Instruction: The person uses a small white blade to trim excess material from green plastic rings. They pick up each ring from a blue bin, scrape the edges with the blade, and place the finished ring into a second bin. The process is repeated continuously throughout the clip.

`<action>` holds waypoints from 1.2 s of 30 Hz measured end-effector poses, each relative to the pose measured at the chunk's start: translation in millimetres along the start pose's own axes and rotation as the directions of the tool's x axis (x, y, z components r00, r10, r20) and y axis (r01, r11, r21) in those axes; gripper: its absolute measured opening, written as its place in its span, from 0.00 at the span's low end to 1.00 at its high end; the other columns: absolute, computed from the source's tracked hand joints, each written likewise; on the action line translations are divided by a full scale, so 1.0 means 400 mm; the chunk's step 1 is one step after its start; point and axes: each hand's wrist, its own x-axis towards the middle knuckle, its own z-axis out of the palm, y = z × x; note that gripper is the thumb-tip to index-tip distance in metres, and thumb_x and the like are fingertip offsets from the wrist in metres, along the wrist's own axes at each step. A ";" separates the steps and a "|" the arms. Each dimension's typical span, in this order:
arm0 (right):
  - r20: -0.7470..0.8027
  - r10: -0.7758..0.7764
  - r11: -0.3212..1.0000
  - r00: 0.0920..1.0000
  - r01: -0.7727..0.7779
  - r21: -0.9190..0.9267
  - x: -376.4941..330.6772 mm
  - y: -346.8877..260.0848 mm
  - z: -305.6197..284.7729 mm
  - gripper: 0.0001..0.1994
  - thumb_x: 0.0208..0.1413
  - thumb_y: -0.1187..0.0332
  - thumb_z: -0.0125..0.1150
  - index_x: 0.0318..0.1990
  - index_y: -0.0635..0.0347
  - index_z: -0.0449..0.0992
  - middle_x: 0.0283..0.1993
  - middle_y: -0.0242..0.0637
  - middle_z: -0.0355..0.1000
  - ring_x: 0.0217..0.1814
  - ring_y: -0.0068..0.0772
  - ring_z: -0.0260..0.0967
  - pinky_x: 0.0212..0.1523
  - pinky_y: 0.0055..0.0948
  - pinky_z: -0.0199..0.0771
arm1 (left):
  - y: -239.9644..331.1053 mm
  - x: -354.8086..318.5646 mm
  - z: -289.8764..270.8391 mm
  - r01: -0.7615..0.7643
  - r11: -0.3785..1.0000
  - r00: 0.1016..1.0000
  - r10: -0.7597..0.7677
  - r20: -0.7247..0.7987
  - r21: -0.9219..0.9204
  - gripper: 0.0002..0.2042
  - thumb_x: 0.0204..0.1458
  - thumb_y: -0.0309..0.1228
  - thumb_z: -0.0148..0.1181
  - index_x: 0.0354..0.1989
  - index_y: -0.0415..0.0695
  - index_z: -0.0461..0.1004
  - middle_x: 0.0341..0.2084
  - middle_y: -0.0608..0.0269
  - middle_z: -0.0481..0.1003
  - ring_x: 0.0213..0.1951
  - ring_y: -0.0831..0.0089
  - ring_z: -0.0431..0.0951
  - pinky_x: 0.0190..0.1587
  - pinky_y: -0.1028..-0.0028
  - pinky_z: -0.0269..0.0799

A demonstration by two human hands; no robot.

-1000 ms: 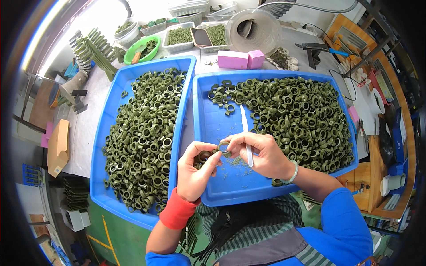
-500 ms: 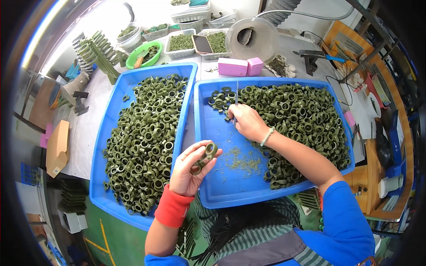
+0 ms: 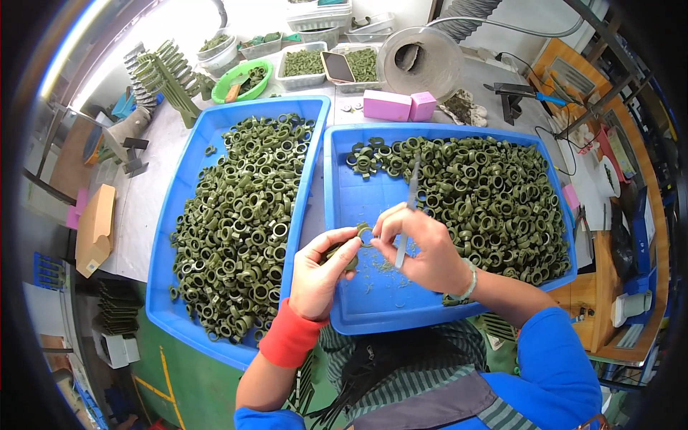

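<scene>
A person is working over two blue trays on a cluttered tabletop (image 3: 150,208), the left hand (image 3: 324,276) closing its grip around a small olive-green ring (image 3: 350,252) while the right hand (image 3: 421,247) is pinching another ring (image 3: 364,231) at its fingertips and clasping a slim grey blade (image 3: 407,208) — the tool is pointing toward twelve o'clock. Both hands are meeting above the bare floor of the right tray (image 3: 373,315), where green shavings (image 3: 380,269) are lying. Heaped rings are filling that tray from one to three o'clock; the left tray (image 3: 161,301), at nine o'clock, is brimming with more. Two pink blocks (image 3: 398,106) are sitting at twelve o'clock.
</scene>
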 end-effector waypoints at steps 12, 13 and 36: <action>0.156 0.357 0.849 0.921 -0.390 0.357 -0.005 0.003 -0.038 0.13 0.69 0.66 0.55 0.53 0.64 0.74 0.33 0.36 0.77 0.33 0.22 0.75 0.36 0.26 0.76 | 0.010 -0.004 0.013 -0.148 0.953 0.988 0.129 0.088 0.265 0.08 0.60 0.23 0.61 0.46 0.37 0.79 0.26 0.69 0.74 0.25 0.84 0.70 0.26 0.82 0.65; 0.119 0.296 0.891 0.948 -0.319 0.324 0.001 0.013 -0.051 0.18 0.73 0.60 0.44 0.57 0.62 0.73 0.30 0.33 0.75 0.31 0.20 0.71 0.35 0.23 0.73 | 0.016 -0.005 0.015 -0.095 0.973 0.995 0.084 0.060 0.209 0.07 0.60 0.24 0.61 0.45 0.38 0.79 0.26 0.69 0.74 0.24 0.85 0.69 0.25 0.83 0.64; 0.467 -0.024 0.839 0.884 -0.236 0.490 0.019 0.042 -0.134 0.08 0.68 0.71 0.54 0.42 0.66 0.78 0.36 0.33 0.77 0.33 0.22 0.73 0.35 0.23 0.74 | 0.045 -0.015 -0.006 -0.060 0.900 0.942 -0.092 0.323 0.432 0.06 0.60 0.27 0.62 0.41 0.39 0.82 0.28 0.70 0.76 0.22 0.86 0.70 0.23 0.83 0.64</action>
